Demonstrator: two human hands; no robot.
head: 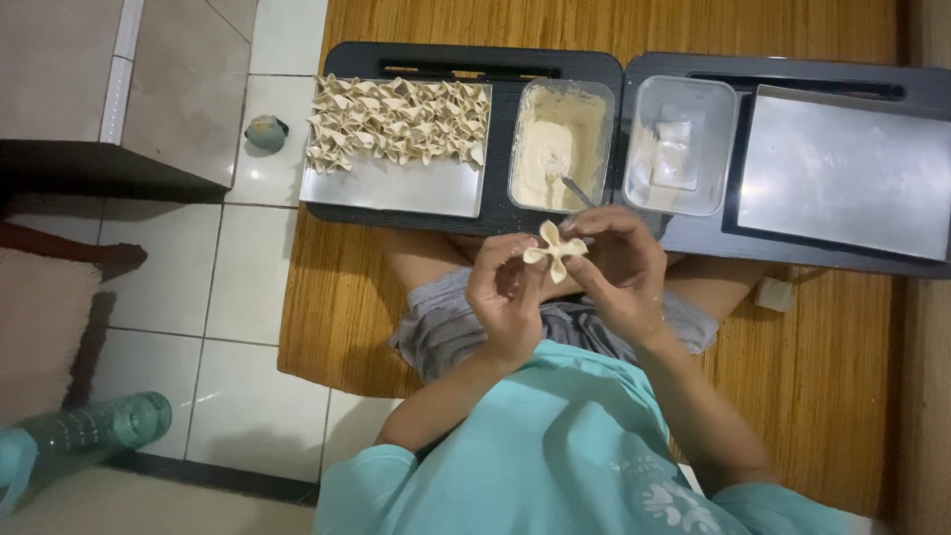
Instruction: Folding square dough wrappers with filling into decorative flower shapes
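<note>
From the head camera, looking down, a person in a light teal shirt sits on a brown woven mat (327, 327) on a white tile floor (198, 297).

Both hands are up in front of the body, close together. The left hand (505, 292) and the right hand (619, 263) pinch one small pale folded dough wrapper (555, 250) between their fingertips. The wrapper has pointy corners that stick out like a little star. It is in the air, just in front of the near edge of the tabletops, below the tub of filling.

There are two low black tabletops side by side, a left one (396, 57) and a right one (792, 69).

On the left tabletop lies one flat silver metal tray (396, 188). Many folded pale dough pieces (396, 124) sit packed in rows on its far half, too many to count. The near half is bare. Next to it is one clear plastic tub (522, 129) with creamy beige filling in it and one metal spoon (577, 190) stuck in.

On the right tabletop is one more clear plastic tub (718, 149) with a small stack of white square wrappers (676, 154) inside. Beside it lies a second flat silver metal tray (842, 168).

One see-through green plastic bottle (89, 431) lies on the floor at the bottom left. One small round grey-green thing (265, 132) sits on the tiles near the left tabletop.
</note>
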